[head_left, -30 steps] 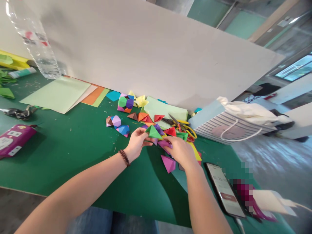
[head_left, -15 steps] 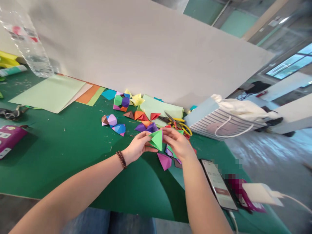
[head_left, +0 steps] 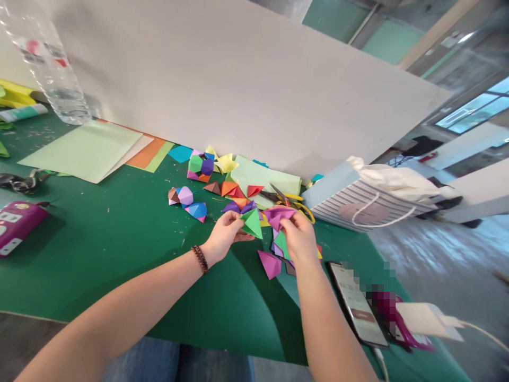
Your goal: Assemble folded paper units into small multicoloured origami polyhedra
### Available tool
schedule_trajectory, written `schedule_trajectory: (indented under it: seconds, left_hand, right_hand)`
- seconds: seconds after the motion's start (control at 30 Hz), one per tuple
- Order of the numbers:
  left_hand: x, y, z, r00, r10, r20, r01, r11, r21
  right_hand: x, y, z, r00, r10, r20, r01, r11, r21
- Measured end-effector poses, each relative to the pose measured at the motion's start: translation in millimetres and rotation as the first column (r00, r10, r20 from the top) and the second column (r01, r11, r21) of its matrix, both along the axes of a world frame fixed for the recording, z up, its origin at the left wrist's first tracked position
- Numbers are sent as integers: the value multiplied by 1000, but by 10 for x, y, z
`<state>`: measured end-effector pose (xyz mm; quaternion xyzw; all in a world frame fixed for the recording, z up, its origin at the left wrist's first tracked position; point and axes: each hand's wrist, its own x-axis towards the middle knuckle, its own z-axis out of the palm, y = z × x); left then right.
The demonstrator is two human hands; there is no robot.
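My left hand (head_left: 223, 236), with a beaded bracelet at the wrist, pinches a green folded paper piece (head_left: 252, 223). In my right hand (head_left: 299, 233) is a purple folded paper piece (head_left: 278, 215), held just right of the green one with a small gap between them. Below them on the table lies another magenta folded piece (head_left: 270, 265). Partly hidden behind my right hand are green and lilac folded pieces (head_left: 280, 243). Dark purple folded pieces (head_left: 234, 207) and red and orange ones (head_left: 231, 189) lie just beyond my hands.
Joined multicoloured paper shapes (head_left: 201, 165) stand at the back of the green table (head_left: 119, 254). Scissors (head_left: 292, 200) lie near a striped paper bag (head_left: 350, 199). A phone (head_left: 357, 302) is at right. Paper sheets (head_left: 85, 151), a water bottle (head_left: 59, 79) and a magenta power strip (head_left: 19, 224) are left.
My hands have moved slightly apart. The purple piece, mostly hidden behind the green one before, now shows separately in my right hand, and the green piece has tilted in my left.
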<state>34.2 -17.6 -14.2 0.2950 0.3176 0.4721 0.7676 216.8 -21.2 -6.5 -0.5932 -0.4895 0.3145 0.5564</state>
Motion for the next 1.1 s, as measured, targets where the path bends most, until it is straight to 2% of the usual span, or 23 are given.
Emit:
schedule_trajectory:
  seconds: [0.03, 0.1, 0.23, 0.3, 0.43, 0.67, 0.8, 0.9, 1.0, 1.1]
  left_hand:
    - [2, 3, -11, 999, 31, -18, -31, 1000, 4]
    - [6, 10, -33, 994, 94, -49, -94, 995, 22]
    - [22, 7, -46, 986, 157, -60, -152, 986, 69]
    - [29, -3, -33, 991, 127, -43, -122, 986, 114]
    - [32, -26, 4, 1000, -3, -6, 5, 982, 187]
    - [15, -47, 20, 992, -90, 91, 75, 985, 154]
    - [29, -48, -22, 997, -72, -18, 74, 958, 277]
    - [33, -42, -52, 996, -29, -88, 59, 930, 362]
    - [28, -36, -58, 995, -13, -96, 52, 907, 418]
    - [24, -33, -54, 996, -47, -75, 74, 905, 418]
  right_hand:
    - [-2, -9, 9, 999, -35, -3, 35, 998, 42]
    - [-36, -51, 41, 1000, -10, 1, 10, 997, 77]
    - [-176, -156, 103, 980, 118, 161, -114, 993, -32]
    - [-238, -174, 113, 966, 120, 229, -105, 992, -76]
    - [-282, -134, 85, 959, 97, 268, -69, 991, -110]
    - [-295, -98, 32, 977, 97, 187, -77, 990, -114]
    - [-302, -113, 40, 965, 115, 235, -87, 988, -125]
    - [-278, -111, 37, 944, 137, 300, -124, 990, -61]
    - [-245, -107, 42, 924, 175, 341, -199, 979, 36]
    - [-237, -114, 61, 915, 193, 353, -230, 971, 66]
